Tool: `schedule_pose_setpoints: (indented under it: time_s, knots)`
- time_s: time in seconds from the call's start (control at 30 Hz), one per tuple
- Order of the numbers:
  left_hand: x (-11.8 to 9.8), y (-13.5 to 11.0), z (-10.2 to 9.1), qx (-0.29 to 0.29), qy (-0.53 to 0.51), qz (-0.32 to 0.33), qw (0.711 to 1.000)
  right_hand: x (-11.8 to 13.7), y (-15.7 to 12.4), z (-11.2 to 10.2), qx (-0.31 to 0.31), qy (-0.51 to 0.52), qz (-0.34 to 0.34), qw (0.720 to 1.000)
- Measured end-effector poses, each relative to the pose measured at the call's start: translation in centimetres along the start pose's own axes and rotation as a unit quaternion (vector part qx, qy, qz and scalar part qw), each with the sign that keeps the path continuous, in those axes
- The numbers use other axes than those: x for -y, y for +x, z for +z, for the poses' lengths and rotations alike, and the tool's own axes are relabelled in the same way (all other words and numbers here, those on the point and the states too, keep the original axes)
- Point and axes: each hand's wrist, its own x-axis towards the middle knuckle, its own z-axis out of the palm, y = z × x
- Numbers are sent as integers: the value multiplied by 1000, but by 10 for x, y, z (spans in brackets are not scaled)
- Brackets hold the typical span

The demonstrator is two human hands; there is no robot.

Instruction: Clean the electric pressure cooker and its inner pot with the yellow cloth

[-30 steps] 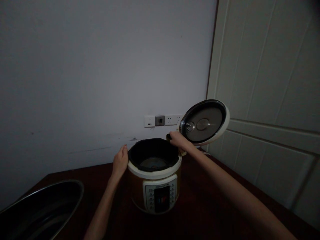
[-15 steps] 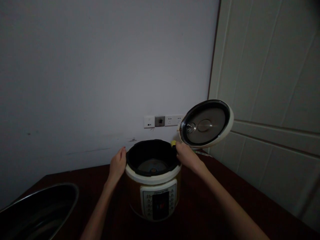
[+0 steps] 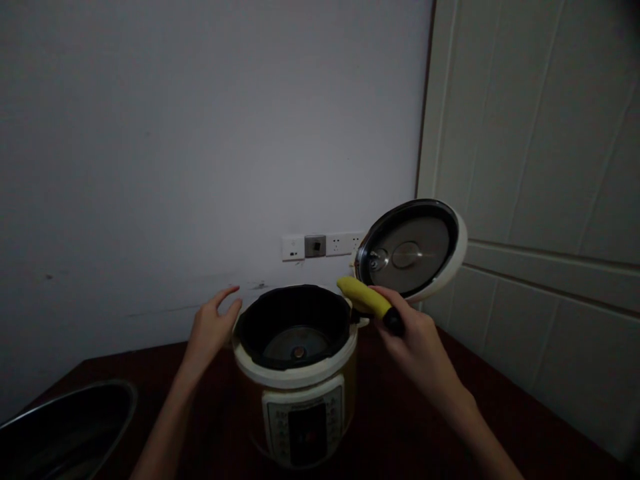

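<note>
An electric rice cooker (image 3: 295, 393) stands on a dark wooden table (image 3: 400, 427), its hinged lid (image 3: 411, 248) swung up and open to the right. The black inside of the cooker (image 3: 295, 327) shows a metal plate at the bottom. My right hand (image 3: 417, 340) holds a yellow tool with a black end (image 3: 367, 300) just above the cooker's right rim. My left hand (image 3: 210, 327) hovers beside the cooker's left rim with fingers spread, holding nothing.
A large metal basin (image 3: 65, 427) sits at the table's left front. Wall sockets and a switch (image 3: 320, 245) are on the grey wall behind the cooker. A pale panelled door (image 3: 540, 200) stands to the right.
My right hand has drawn the yellow tool up and out from behind the cooker's right rim. My left hand has come off the cooker's side and opened. The view has moved closer.
</note>
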Motion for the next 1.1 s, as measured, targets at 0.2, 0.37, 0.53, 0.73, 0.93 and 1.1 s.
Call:
schedule_pose_setpoints:
  time_s: [0.2, 0.37, 0.53, 0.73, 0.93, 1.1]
  knots:
    - [-116, -12, 3, 217, -54, 280, 934, 0, -2, 11, -31, 85, -58, 994]
    - [-150, 1, 39, 408, -122, 329, 843, -1, -2, 14, -48, 71, -112, 990]
    - [-147, 33, 52, 326, -136, 249, 902, 8, -5, -11, -86, 7, -91, 992]
    - [-138, 55, 91, 146, 88, 392, 904, 16, -12, -48, -88, 19, -46, 995]
    - [-128, 41, 144, 287, 231, 464, 806, 10, -12, -56, 238, -5, 10, 971]
    - [-130, 41, 153, 445, 182, 382, 789, 2, -15, -40, 419, -59, 51, 905]
